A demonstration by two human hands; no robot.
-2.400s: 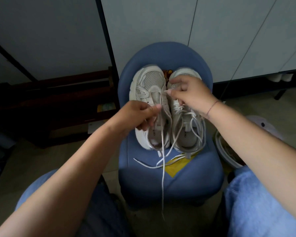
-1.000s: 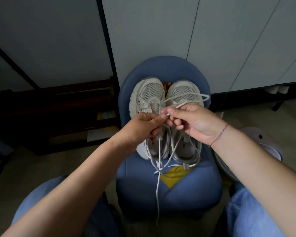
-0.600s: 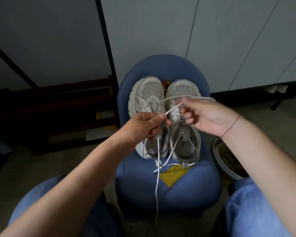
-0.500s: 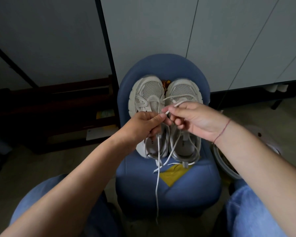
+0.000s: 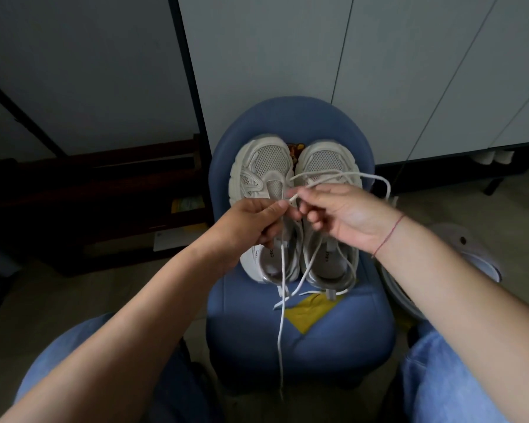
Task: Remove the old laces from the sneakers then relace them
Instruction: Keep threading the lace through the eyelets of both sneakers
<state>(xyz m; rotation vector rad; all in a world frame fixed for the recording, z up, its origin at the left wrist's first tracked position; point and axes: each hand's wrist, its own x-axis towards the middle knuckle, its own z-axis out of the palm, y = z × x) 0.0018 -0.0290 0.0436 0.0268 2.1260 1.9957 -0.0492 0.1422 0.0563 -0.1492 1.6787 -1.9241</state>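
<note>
the right hand [image 5: 348, 216] has come back in from its pull out to the side and now meets the left hand [image 5: 251, 222] over the sneakers [image 5: 266, 166]. a wider loop of lace [image 5: 379, 178] now stands out past the right hand than half a second ago. that looks like slack being drawn off and gathered turn by turn, so the work is probably still in the removal stage, with relacing not yet begun.

the left hand is closed in a pinch, thumb against forefinger, gripping the lace; one strand hangs from it down past the front edge of the blue chair [image 5: 248, 331]. the right hand's fingers are curled, palm towards the camera, and its thumb and forefinger hold the lace close beside the left hand's pinch. the loop runs around behind it.

the sneakers lie side by side on the chair seat, toes pointing away. whether the lace is still threaded through any eyelet, i cannot tell.
</note>
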